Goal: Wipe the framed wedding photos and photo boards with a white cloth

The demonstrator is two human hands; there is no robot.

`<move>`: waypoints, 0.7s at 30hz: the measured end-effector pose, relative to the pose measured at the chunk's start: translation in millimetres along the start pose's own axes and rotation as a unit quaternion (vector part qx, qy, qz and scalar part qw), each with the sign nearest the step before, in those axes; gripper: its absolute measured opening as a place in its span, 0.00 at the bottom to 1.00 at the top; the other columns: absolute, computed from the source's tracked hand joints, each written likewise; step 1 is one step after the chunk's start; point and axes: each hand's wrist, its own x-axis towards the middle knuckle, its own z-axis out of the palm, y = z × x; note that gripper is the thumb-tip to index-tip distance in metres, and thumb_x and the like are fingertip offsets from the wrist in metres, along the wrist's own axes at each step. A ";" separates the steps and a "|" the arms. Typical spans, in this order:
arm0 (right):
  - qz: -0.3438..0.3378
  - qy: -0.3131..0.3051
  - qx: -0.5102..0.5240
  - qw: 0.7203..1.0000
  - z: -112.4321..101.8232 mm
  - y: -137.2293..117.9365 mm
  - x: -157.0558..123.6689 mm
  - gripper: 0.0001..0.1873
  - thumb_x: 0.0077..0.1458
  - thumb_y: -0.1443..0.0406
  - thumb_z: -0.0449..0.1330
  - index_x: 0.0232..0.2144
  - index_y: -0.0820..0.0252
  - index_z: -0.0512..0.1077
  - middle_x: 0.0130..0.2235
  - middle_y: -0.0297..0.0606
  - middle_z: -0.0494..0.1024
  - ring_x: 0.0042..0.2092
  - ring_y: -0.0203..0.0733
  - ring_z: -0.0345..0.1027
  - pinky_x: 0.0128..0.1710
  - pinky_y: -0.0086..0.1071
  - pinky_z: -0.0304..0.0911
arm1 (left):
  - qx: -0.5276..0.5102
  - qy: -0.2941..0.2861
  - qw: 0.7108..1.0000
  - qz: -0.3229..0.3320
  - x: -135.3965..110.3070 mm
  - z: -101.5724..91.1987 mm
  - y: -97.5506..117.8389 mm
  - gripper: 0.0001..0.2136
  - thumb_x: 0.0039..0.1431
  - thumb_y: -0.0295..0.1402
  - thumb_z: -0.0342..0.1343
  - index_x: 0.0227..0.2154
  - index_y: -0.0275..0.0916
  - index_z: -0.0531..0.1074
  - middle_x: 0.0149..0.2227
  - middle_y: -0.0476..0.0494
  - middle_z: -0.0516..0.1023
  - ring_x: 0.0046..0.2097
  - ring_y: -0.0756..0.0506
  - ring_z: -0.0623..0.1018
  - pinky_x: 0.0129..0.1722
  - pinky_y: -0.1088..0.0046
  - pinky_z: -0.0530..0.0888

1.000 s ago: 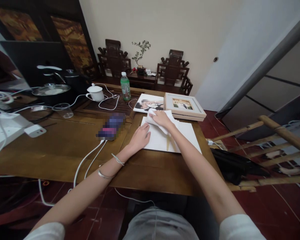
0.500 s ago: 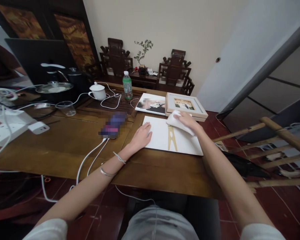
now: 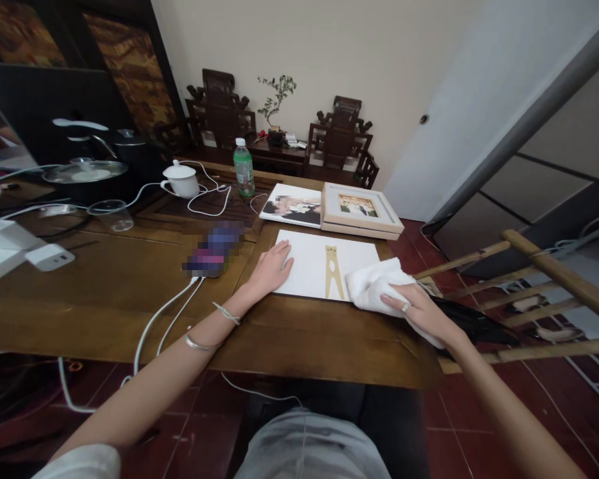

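A white flat board (image 3: 309, 265) with a gold clothespin-shaped mark (image 3: 332, 279) lies on the wooden table (image 3: 130, 279). My left hand (image 3: 269, 267) rests flat on the board's left edge, fingers stretched out. My right hand (image 3: 422, 311) presses a crumpled white cloth (image 3: 374, 286) against the board's near right corner, fingers curled over it.
Behind the board lie a photo print (image 3: 292, 205) and a framed picture (image 3: 359, 209). A phone (image 3: 213, 247) with white cables, a green bottle (image 3: 243, 167), a white lidded cup (image 3: 180, 179), a plastic cup (image 3: 110, 214) and power strips stand to the left. Bamboo rails (image 3: 554, 273) are on the right.
My right hand has swept the cloth from the board's far edge down to its near right corner. The left hand has stayed on the board's left edge.
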 end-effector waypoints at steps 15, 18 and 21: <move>0.000 0.109 0.039 0.993 0.7 38.3 130.4 0.20 0.58 0.52 0.51 0.30 0.60 0.73 0.40 0.42 0.79 0.40 0.50 0.67 0.44 0.38 0.58 | 0.020 -0.025 0.999 0.008 -0.6 -3.1 -1.3 0.20 0.64 0.33 0.43 0.57 0.35 0.63 0.64 0.33 0.61 0.66 0.40 0.59 0.61 0.54 0.62; -0.002 0.110 0.050 0.993 2.4 36.2 121.5 0.21 0.57 0.51 0.51 0.27 0.59 0.72 0.35 0.40 0.78 0.37 0.48 0.66 0.41 0.37 0.57 | 0.019 -0.026 0.999 0.013 -0.4 -2.4 -2.0 0.20 0.64 0.34 0.43 0.57 0.33 0.63 0.64 0.32 0.61 0.66 0.39 0.59 0.61 0.53 0.62; -0.002 0.099 0.057 0.993 5.4 26.7 92.7 0.21 0.58 0.50 0.51 0.25 0.59 0.69 0.33 0.38 0.76 0.35 0.46 0.65 0.38 0.35 0.56 | 0.021 -0.026 0.999 0.015 -0.3 -0.9 -2.8 0.21 0.64 0.33 0.43 0.58 0.33 0.62 0.64 0.32 0.61 0.66 0.40 0.59 0.62 0.54 0.61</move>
